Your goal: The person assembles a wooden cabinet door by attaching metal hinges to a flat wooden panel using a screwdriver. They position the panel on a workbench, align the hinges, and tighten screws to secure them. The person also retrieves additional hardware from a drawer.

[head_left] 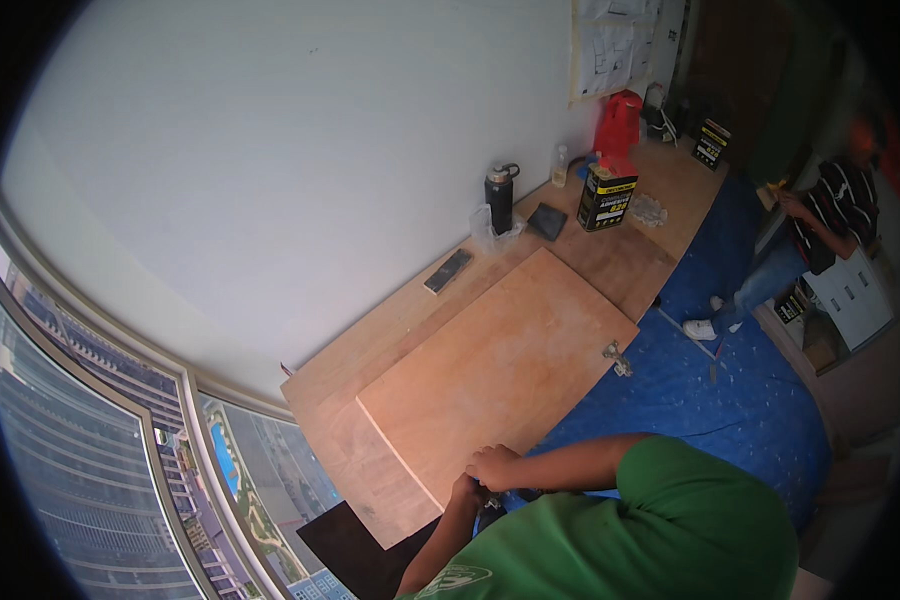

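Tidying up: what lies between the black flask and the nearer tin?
Head view: crumpled clear plastic beside the flask, then a dark, squarish flat piece before the tin.

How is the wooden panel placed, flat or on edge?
Flat: the panel lies on the table, its broad face up and only a thin pale edge showing along its left end.
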Available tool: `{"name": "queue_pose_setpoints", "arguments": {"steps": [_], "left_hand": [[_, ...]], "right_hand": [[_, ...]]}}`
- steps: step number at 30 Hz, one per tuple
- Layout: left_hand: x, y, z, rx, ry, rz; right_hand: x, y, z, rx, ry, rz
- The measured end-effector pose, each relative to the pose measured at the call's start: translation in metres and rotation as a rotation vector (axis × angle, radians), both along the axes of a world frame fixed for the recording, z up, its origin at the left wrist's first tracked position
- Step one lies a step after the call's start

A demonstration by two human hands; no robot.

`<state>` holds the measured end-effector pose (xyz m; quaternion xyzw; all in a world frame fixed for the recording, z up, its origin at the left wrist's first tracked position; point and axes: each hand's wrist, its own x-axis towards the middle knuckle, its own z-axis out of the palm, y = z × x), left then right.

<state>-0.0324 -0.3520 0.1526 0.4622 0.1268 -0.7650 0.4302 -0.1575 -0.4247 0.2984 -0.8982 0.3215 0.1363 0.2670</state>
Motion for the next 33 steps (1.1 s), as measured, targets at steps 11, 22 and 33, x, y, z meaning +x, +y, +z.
{"name": "queue_pose_setpoints", "arguments": {"steps": [11, 22, 33], "left_hand": [[-0.009, 0.001, 0.001, -0.016, -0.032, -0.061], [-0.004, -0.002, -0.009, 0.189, -0.095, -0.021], [-0.004, -0.006, 0.031, 0.179, -0.057, 0.009]], "right_hand": [[0.008, 0.004, -0.006, -0.106, -0.061, 0.092], [0.007, 0.006, 0.004, 0.205, 0.118, -0.237], [0.004, 0.007, -0.007, -0.042, -0.071, 0.047]]}}
